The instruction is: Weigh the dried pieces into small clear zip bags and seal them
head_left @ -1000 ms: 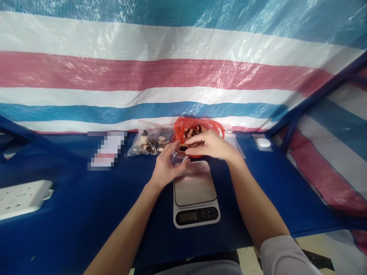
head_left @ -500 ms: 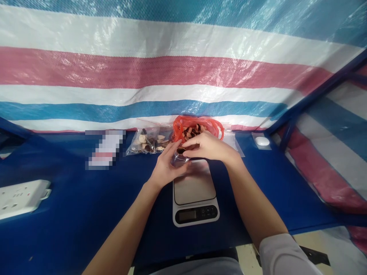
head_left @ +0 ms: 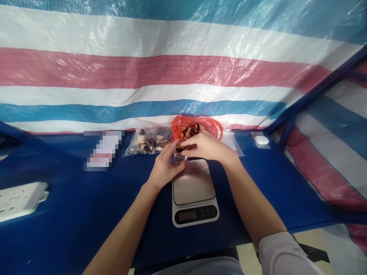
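Left hand (head_left: 165, 168) grips a small clear plastic pouch (head_left: 177, 158) while the right hand (head_left: 208, 147) pinches a dark-edged piece (head_left: 179, 149) at its mouth.

The two hands nearly meet, with the pouch and piece between them; exactly what the piece is can't be told. Directly below the hands sits a digital kitchen scale (head_left: 193, 191), its steel plate bare. Just beyond the fingers lies a red plastic bag (head_left: 183, 126) of brown pieces, with a zip bag (head_left: 146, 143) of tan and dark pieces beyond the left hand. Well left of that hand, a white power strip (head_left: 20, 200) lies on the blue table cover (head_left: 71, 214); well right of the right hand sits a small white round object (head_left: 261, 140).
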The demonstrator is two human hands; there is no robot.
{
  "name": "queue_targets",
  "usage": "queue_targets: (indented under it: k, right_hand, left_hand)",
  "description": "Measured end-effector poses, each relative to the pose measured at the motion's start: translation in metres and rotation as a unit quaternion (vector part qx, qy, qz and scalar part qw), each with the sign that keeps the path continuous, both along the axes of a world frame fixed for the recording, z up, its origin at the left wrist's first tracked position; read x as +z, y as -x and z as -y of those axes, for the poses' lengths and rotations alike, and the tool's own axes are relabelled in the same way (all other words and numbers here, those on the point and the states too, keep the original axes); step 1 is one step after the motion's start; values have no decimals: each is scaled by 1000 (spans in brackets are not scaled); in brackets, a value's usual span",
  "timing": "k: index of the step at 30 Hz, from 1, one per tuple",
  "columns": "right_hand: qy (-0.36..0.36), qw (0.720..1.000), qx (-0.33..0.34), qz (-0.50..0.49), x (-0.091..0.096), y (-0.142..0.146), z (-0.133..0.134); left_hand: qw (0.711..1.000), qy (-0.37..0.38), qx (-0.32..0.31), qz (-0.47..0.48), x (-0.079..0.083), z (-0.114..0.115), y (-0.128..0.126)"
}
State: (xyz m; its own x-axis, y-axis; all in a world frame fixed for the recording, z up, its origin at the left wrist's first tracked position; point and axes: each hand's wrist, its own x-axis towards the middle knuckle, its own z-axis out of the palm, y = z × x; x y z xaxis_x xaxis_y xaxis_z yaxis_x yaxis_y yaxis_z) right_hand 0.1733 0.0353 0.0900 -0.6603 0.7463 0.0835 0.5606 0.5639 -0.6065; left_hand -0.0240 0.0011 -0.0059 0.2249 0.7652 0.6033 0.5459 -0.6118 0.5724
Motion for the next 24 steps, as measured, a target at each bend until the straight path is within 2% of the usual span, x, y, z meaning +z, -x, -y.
queue_targets:
  k: [3,10,14,24]
  right_hand:
    - [-20,1000,0,-9,-2,-1,-1]
    - [65,995,12,-71,-6,-9,-4]
    - [77,995,12,-66,-4,-12,-4]
    - [-44,997,25,64,1,11,6]
  left_hand:
    - [1000,-6,7,6,0,1,0]
    - [999,-19,-35,15,5,4,2]
    - [999,-3,-46,14,6,5,2]
    - [999,1,-42,13,1,5,1]
